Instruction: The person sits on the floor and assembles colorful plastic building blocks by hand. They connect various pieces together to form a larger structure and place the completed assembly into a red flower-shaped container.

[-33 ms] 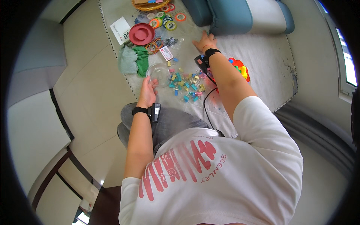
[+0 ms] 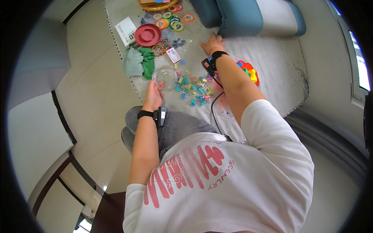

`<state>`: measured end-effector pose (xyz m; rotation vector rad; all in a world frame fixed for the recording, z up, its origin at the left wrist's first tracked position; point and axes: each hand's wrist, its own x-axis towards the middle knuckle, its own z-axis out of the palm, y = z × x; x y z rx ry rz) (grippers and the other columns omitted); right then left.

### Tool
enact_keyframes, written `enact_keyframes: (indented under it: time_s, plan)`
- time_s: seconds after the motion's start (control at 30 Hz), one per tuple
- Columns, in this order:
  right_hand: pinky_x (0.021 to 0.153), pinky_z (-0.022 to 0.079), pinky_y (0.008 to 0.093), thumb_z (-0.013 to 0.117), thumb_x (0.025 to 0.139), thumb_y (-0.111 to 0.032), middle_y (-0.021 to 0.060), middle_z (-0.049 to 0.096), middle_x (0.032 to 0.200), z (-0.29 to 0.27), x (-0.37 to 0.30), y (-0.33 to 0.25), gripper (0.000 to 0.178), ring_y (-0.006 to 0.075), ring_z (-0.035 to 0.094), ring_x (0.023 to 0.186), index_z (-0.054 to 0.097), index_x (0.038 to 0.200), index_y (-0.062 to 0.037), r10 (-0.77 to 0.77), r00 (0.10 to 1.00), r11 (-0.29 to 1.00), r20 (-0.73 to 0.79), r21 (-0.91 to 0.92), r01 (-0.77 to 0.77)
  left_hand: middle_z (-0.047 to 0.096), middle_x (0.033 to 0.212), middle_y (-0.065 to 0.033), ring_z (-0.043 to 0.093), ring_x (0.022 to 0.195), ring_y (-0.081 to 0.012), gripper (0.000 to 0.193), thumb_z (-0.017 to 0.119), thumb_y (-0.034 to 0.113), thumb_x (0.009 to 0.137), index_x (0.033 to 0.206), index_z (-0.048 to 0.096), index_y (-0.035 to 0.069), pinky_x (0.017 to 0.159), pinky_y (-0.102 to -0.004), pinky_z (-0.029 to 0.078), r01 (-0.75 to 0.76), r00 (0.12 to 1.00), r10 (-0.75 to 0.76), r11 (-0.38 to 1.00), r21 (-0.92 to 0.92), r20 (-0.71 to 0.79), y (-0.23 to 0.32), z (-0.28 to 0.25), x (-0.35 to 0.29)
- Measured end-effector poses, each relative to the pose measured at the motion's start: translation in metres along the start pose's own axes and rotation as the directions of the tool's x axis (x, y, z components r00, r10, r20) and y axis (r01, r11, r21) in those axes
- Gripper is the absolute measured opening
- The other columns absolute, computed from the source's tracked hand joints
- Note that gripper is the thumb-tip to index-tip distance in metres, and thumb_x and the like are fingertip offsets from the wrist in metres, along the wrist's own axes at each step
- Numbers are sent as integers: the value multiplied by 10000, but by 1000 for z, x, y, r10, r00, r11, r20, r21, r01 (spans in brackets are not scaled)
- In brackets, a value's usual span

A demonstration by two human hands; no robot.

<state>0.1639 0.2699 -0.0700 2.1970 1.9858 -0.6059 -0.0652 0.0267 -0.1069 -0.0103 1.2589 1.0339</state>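
Observation:
My left hand point(image 2: 154, 95) grips the near left rim of a clear round container point(image 2: 165, 77), with fingers visible at its edge. To its right lies a loose spread of small binder clips point(image 2: 194, 88) in teal, yellow, blue and pink. My right arm reaches far forward past the clips. My right hand point(image 2: 212, 44) rests on the cloth against the blue-grey cushion point(image 2: 239, 19), its thumb and fingers apart. A small teal bit point(image 2: 217, 35) shows at its fingertips, too small to make out.
Farther off lie a red round dish point(image 2: 148, 35), a white box point(image 2: 125, 31), tape rolls point(image 2: 171, 22), a small card box point(image 2: 173, 55), green cloths point(image 2: 147, 62) and a wicker basket point(image 2: 157, 5). A red tray with coloured pieces point(image 2: 250, 72) sits beside my right forearm. A black cable point(image 2: 212, 112) hangs from my right wrist.
The whole view has shifted very slightly. The teal bit at my right fingertips shows more plainly; my left hand stays on the container.

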Motion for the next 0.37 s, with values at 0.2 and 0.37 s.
enact_keyframes:
  time_s: [0.2,0.37]
  plan:
    - [993,326,578,591,773,-565,165,322,1412,30,-23,4,836,395,308,1289,325,1384,-60,-66,994,982,89,-170,81,563,1033,16,480,907,-119,422,491,520,842,1144,442,229,689,-311,327,-5,999,5,1000,3,33,-1,2,1]
    - [1014,258,596,621,759,-554,147,231,1468,61,-109,2,886,358,290,1307,264,1428,-95,-116,989,991,96,-55,122,552,1017,20,428,912,-100,551,447,591,825,1101,563,128,735,-310,284,-11,1000,10,999,52,8,1,8,-2]
